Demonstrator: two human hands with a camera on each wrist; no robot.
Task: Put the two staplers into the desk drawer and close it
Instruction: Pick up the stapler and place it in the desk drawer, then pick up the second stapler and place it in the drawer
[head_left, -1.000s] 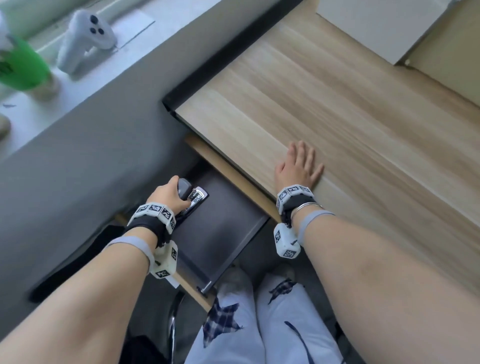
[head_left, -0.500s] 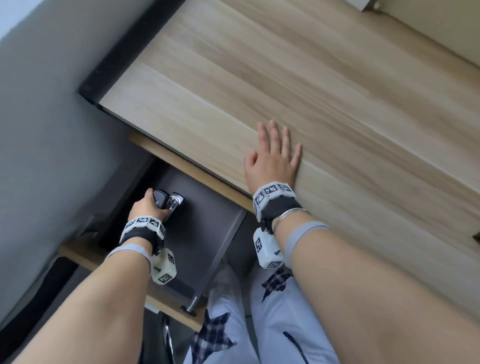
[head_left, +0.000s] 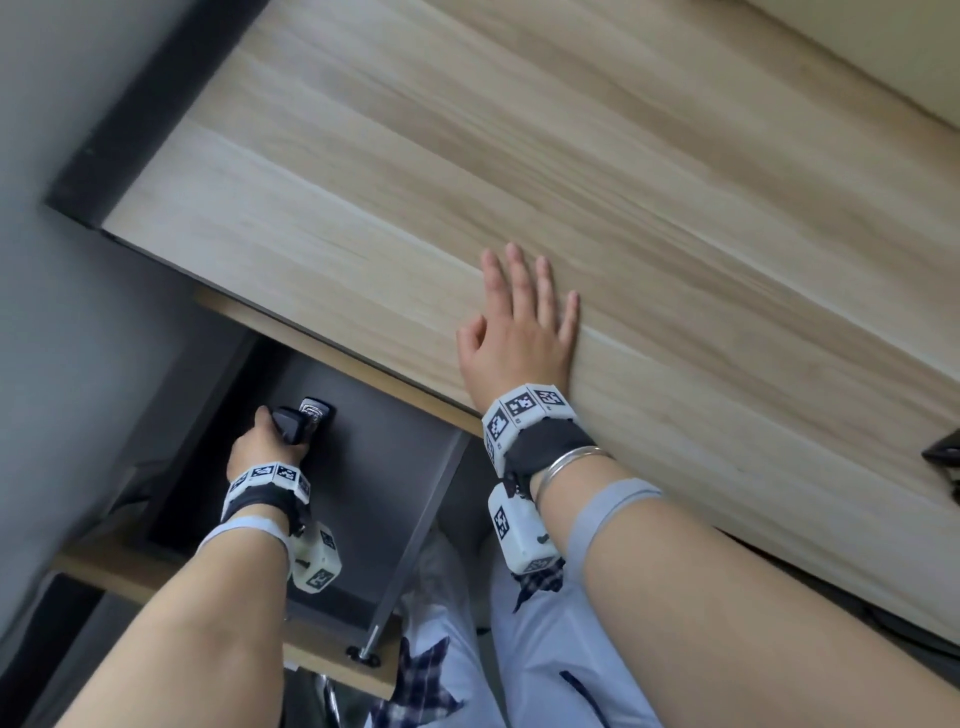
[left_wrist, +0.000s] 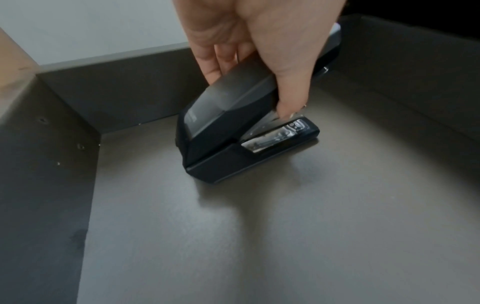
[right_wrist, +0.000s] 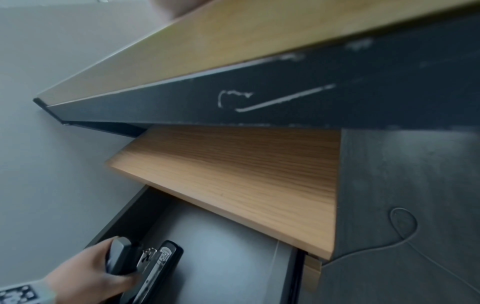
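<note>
A black stapler (head_left: 304, 422) with a shiny metal magazine is inside the open dark drawer (head_left: 384, 499), near its back left. My left hand (head_left: 272, 434) grips the stapler's top arm from above. In the left wrist view the stapler (left_wrist: 228, 135) has its base on the drawer floor (left_wrist: 259, 236), thumb and fingers of the left hand (left_wrist: 252, 90) either side. My right hand (head_left: 519, 317) lies flat and open on the wooden desk top (head_left: 519, 156). The right wrist view shows the stapler (right_wrist: 155, 265) in the drawer (right_wrist: 228, 257).
A black object (head_left: 943, 460), cut off by the frame, lies at the desk's right edge. A grey wall (head_left: 78, 364) stands close on the drawer's left. My legs in white trousers (head_left: 467, 675) are just right of the drawer's front corner.
My left hand has carried the stapler down and deeper into the drawer until its base meets the floor. The right hand has stayed flat on the desk. The head view has tilted down.
</note>
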